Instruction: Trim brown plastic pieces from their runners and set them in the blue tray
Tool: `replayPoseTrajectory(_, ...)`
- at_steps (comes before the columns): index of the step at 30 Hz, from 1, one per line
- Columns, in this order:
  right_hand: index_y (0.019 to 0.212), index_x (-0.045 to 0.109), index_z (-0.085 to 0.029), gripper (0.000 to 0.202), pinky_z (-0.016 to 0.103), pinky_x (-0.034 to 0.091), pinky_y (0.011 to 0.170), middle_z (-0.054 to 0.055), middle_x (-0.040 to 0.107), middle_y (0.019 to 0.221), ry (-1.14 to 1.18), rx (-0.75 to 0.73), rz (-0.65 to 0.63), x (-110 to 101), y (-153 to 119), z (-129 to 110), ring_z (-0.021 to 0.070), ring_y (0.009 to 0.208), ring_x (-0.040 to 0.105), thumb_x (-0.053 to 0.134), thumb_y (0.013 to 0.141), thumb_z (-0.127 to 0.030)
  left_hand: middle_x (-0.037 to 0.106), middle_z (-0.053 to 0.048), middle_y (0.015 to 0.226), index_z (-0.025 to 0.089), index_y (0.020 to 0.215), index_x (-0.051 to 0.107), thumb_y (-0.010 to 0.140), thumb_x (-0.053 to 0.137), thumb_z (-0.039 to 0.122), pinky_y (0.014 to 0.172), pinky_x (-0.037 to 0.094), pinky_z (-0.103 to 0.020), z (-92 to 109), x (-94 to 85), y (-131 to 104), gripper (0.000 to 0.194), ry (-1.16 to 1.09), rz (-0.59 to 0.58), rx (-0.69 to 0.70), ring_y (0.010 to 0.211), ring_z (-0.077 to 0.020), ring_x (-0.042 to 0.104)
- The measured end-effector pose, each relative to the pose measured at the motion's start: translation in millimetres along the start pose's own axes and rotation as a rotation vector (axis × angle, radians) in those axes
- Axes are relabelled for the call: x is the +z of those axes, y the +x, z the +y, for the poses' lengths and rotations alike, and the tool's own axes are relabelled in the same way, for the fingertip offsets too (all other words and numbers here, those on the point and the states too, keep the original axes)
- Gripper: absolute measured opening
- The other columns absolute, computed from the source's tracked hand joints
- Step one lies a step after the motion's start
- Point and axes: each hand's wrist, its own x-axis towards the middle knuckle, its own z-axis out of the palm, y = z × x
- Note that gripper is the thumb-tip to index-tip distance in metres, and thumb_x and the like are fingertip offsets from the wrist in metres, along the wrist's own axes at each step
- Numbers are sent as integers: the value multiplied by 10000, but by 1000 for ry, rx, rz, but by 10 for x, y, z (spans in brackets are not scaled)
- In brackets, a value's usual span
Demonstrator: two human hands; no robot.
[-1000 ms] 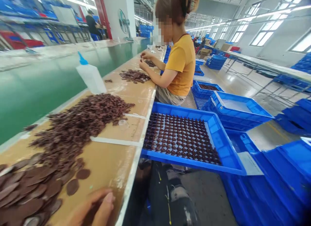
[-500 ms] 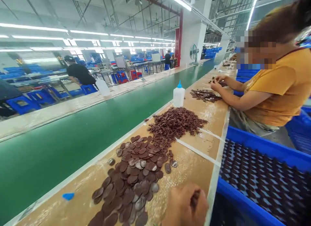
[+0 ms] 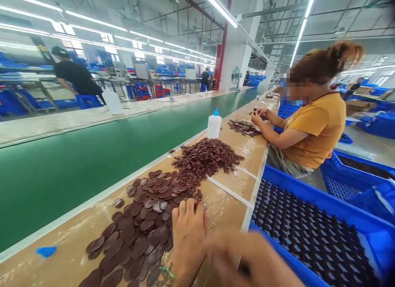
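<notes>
My left hand (image 3: 189, 227) reaches palm down over the near right side of a pile of flat brown oval discs (image 3: 135, 225). Its fingers are bent and close together, with the tips hidden; a shiny disc edge (image 3: 204, 206) peeks out by the index finger. My right hand (image 3: 234, 254) crosses in front of my left wrist near the bench edge, smeared by motion, so its fingers and anything in them cannot be made out. Just beyond the discs lies a heap of small dark brown pieces (image 3: 206, 159). A white squeeze bottle (image 3: 214, 125) with a blue tip stands behind it.
A green conveyor belt (image 3: 92, 163) runs along the bench's left side. To the right, a blue crate (image 3: 308, 192) holds rows of dark brown pieces. A co-worker in a yellow shirt (image 3: 321, 126) sits further along. A blue scrap (image 3: 46, 251) lies near left.
Before, only one hand showed, closed around something brown near the bench edge. Now my left hand is at the discs and my right hand is in view. The camera has turned right.
</notes>
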Motion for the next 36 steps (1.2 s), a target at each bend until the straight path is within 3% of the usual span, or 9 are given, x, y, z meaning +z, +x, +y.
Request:
replayPoseTrajectory(3, 1234, 658, -311, 375, 517, 478, 943, 86, 688, 1118, -395, 8, 367, -343, 545, 169, 278, 1068, 609, 388, 976, -341, 597, -76, 1077, 232, 984, 669, 956, 469, 223, 827, 390, -455, 43, -20, -10, 202, 12, 13, -3, 995, -282, 506)
replayPoseTrajectory(7, 1147, 721, -276, 376, 389, 468, 957, 65, 668, 1085, -582, -105, 203, -548, 986, 384, 222, 1005, 616, 481, 896, -131, 625, -67, 1111, 211, 877, 676, 918, 553, 198, 838, 399, -444, 53, 8, -85, 131, 16, 60, 44, 1030, -280, 512)
replayPoseTrajectory(11, 1108, 724, -283, 319, 353, 460, 930, 38, 660, 1051, -662, -141, 90, -564, 1096, 443, 222, 990, 611, 590, 856, -139, 624, -70, 1217, 197, 938, 684, 890, 551, 108, 922, 414, -470, 44, 73, -140, 167, -20, 58, 87, 1104, -291, 507)
replayPoseTrajectory(16, 1060, 691, -267, 270, 363, 432, 865, 43, 670, 1012, -669, -121, 106, -585, 1096, 464, 243, 960, 587, 597, 844, -135, 611, -87, 1175, 195, 1010, 656, 900, 480, 50, 948, 442, -481, 55, 89, -136, 254, -134, 6, 41, 1111, -294, 512)
replayPoseTrajectory(20, 875, 650, -240, 72, 371, 402, 808, 40, 623, 885, -563, -89, 232, -577, 1012, 550, 237, 854, 544, 579, 883, -227, 612, -66, 1081, 212, 1030, 628, 892, 436, 4, 884, 468, -429, 65, 83, -127, 314, -284, -33, 36, 1003, -263, 539)
replayPoseTrajectory(24, 851, 523, -232, 281, 335, 393, 679, 9, 499, 738, -328, -6, 445, -468, 764, 599, 196, 704, 464, 381, 998, -425, 601, -63, 992, 215, 952, 606, 989, 349, 158, 826, 449, -411, 83, 54, -111, 265, -426, 27, 31, 935, -255, 537)
replayPoseTrajectory(27, 869, 439, -242, 380, 277, 306, 511, -63, 324, 587, -87, 75, 450, -322, 534, 556, 146, 519, 299, 218, 1016, -514, 618, -38, 911, 224, 966, 575, 1033, 274, 291, 779, 437, -349, 103, 16, -97, 315, -770, 20, 27, 867, -213, 570)
replayPoseTrajectory(31, 815, 486, -210, 366, 256, 242, 529, -63, 373, 559, 364, 111, 452, -156, 342, 465, 111, 530, 286, 450, 970, -540, 656, 3, 904, 250, 993, 574, 1026, 352, 373, 753, 423, -289, 132, 0, -115, 256, -1021, -45, 55, 842, -167, 602)
replayPoseTrajectory(36, 788, 532, -180, 394, 248, 221, 531, -61, 410, 548, 410, 132, 504, -82, 290, 415, 92, 529, 294, 551, 932, -547, 677, 10, 957, 285, 1189, 535, 1010, 434, 365, 761, 432, -262, 123, 48, -149, 220, -997, 50, 41, 868, -153, 626)
